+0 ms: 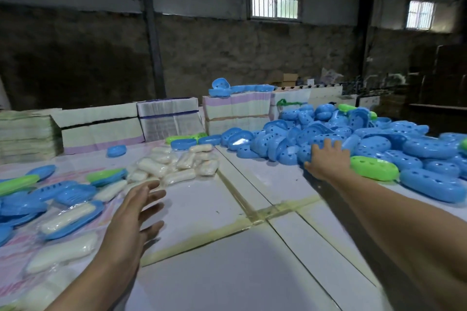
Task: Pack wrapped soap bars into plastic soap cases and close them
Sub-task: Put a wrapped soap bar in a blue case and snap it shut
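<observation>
Glossy plastic cases [427, 146] (smooth tabletop [227, 272])

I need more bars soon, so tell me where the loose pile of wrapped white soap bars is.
In the head view, the pile of wrapped white soap bars lies left of centre on the white table, just beyond the left hand and before the paper stacks.

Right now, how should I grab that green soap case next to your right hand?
Probably from above, across its narrow middle. The green soap case lies closed and flat at the pile's near edge, long sides exposed, so thumb and fingers can likely pinch those sides. The right hand is already close, resting on blue cases.
</observation>
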`<action>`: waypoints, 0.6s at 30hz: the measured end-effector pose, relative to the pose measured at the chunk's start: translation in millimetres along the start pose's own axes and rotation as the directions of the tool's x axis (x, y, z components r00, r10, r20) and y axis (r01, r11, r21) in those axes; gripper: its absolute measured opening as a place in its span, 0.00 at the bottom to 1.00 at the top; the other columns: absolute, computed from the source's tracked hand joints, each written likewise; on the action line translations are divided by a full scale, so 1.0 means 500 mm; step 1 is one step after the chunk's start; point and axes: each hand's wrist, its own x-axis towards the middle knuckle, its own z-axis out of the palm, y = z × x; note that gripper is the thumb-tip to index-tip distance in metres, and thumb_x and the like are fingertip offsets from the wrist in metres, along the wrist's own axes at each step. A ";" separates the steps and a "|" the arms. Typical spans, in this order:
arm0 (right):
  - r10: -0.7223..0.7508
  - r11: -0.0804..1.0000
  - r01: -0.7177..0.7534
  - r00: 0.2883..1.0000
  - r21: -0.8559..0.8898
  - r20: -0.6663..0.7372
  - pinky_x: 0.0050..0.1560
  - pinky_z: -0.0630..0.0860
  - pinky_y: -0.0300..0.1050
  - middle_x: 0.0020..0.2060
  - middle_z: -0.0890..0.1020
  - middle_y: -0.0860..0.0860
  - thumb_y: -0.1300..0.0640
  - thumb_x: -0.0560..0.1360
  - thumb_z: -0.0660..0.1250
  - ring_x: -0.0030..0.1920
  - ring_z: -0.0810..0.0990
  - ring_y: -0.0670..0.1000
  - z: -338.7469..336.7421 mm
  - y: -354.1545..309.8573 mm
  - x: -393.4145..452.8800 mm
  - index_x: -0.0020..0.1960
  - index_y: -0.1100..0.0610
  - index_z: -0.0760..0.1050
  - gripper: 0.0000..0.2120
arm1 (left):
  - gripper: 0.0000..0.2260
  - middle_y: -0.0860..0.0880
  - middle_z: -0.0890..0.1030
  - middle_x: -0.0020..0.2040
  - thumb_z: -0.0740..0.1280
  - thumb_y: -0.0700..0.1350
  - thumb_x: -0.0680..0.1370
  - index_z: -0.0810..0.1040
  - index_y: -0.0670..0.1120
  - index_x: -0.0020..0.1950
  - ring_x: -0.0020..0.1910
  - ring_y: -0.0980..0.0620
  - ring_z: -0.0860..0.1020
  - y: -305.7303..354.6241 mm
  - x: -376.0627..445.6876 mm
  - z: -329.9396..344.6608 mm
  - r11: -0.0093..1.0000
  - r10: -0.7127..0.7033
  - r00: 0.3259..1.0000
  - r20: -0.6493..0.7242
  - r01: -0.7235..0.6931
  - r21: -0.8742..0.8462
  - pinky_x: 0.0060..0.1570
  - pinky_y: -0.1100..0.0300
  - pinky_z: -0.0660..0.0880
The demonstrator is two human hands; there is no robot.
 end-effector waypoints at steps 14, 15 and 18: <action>-0.114 0.954 0.174 0.964 0.243 -0.242 0.56 0.66 0.53 0.59 0.72 0.55 0.48 0.78 0.59 0.58 0.67 0.58 -0.024 -0.108 -0.036 0.65 0.52 0.71 0.18 | 0.17 0.57 0.86 0.50 0.57 0.56 0.84 0.86 0.61 0.46 0.58 0.48 0.81 -0.007 0.006 0.001 0.996 -0.043 0.999 -0.008 0.043 0.078 0.54 0.47 0.77; -0.130 0.927 0.209 0.958 0.311 -0.254 0.56 0.67 0.53 0.59 0.72 0.54 0.48 0.78 0.60 0.59 0.68 0.57 -0.038 -0.134 -0.047 0.65 0.52 0.72 0.18 | 0.17 0.57 0.87 0.49 0.58 0.56 0.84 0.86 0.61 0.46 0.57 0.48 0.81 -0.005 0.004 0.003 0.995 -0.049 0.999 -0.015 0.050 0.087 0.52 0.47 0.76; -0.186 0.765 0.283 0.957 0.578 -0.223 0.58 0.70 0.52 0.60 0.74 0.53 0.48 0.78 0.62 0.60 0.69 0.56 -0.083 -0.226 -0.093 0.64 0.51 0.74 0.17 | 0.17 0.56 0.87 0.48 0.59 0.54 0.84 0.86 0.60 0.44 0.55 0.47 0.81 0.004 -0.003 0.004 0.994 -0.058 0.998 -0.028 0.060 0.088 0.49 0.49 0.75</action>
